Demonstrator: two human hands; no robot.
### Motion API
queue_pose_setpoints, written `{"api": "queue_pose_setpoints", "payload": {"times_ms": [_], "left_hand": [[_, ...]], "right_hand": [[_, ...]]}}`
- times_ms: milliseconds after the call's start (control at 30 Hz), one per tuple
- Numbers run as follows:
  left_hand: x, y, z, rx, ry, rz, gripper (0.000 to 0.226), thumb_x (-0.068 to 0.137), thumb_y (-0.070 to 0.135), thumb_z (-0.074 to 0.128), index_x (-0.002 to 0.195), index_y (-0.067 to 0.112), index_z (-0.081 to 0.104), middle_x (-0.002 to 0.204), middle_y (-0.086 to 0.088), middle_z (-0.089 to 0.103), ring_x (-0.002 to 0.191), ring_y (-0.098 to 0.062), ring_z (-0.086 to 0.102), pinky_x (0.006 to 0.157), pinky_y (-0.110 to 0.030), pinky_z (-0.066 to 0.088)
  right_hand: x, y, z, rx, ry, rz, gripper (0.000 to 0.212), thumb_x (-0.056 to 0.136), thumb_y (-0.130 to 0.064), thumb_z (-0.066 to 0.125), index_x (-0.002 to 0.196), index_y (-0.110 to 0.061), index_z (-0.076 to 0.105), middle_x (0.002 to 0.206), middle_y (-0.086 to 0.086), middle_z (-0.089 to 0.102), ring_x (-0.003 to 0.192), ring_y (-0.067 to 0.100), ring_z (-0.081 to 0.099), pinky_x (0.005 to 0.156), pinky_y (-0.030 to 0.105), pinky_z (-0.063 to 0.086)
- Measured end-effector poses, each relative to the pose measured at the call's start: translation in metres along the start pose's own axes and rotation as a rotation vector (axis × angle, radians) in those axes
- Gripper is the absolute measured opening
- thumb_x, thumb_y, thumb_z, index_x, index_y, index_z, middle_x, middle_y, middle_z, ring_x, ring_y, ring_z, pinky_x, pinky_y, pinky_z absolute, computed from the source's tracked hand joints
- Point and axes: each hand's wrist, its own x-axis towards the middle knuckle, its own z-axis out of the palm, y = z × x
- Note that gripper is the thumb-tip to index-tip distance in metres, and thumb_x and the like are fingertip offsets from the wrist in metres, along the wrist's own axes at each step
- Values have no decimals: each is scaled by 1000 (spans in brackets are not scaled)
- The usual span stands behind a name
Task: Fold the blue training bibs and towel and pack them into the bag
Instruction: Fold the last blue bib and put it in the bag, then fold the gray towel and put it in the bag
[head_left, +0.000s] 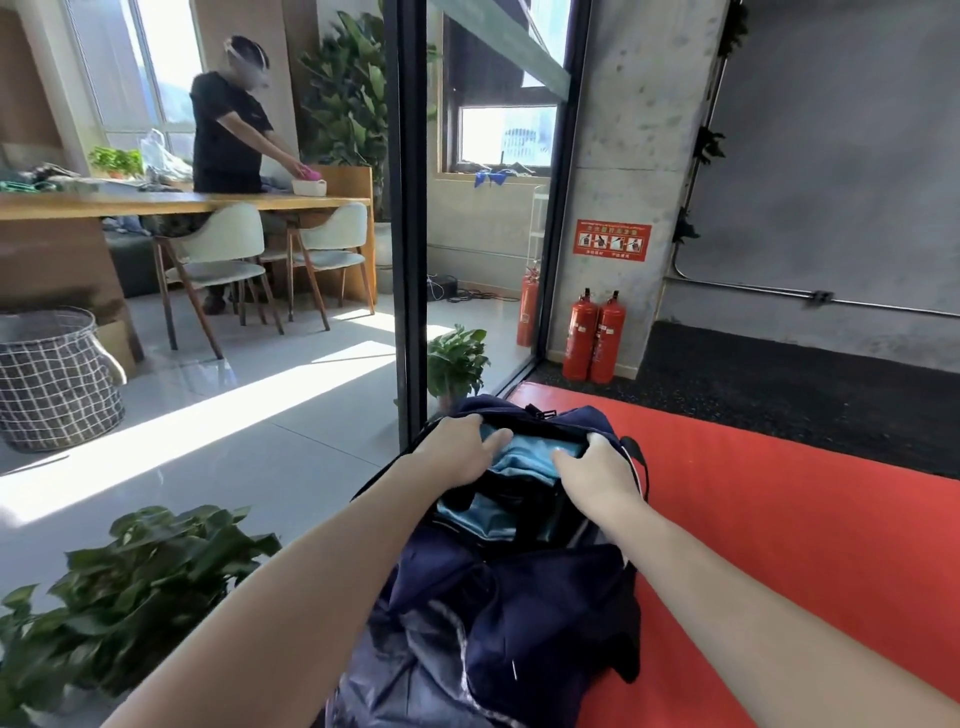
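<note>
Bibs (524, 460) in bag (519, 597), under fingers (496, 441)

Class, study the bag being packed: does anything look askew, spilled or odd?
Nothing looks spilled or damaged. The blue fabric lies bunched inside the open navy bag on the red mat, with the left hand and right hand at the opening.

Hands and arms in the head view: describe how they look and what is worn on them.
Both forearms are bare right to the bottom edge of the picture; no sleeve shows. The left hand and right hand are bare too, with no gloves. No watch, band or ring is visible on the wrists or on the fingers that show. Some fingertips are hidden in the bag.
</note>
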Motion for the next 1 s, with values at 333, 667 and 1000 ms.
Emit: {"api": "queue_pose_setpoints", "payload": {"times_ms": [333, 667, 1000], "left_hand": [[-77, 34, 1, 53, 273, 181, 52, 97, 50, 52, 139, 19, 54, 138, -2, 58, 128, -23, 53, 105, -43, 43], [-187, 231, 72, -27, 105, 520, 35, 97, 45, 53, 129, 30, 58, 104, 7, 72, 103, -21, 66, 86, -40, 53], [-328, 480, 241, 32, -372, 881, 35, 96, 48, 50, 126, 33, 59, 112, 2, 72, 109, -26, 65, 89, -42, 54]], "right_hand": [[-60, 19, -36, 187, -165, -186, 41, 89, -26, 69, 129, -20, 62, 128, -6, 65, 110, 10, 65, 103, 30, 47], [-151, 164, -197, 231, 107, -121, 18, 90, -15, 69, 107, -20, 65, 94, 0, 74, 78, 16, 70, 79, 39, 57], [-296, 407, -374, -4, 311, 257, 13, 91, -13, 62, 86, -22, 70, 69, -3, 71, 62, 4, 63, 56, 11, 40]]}}
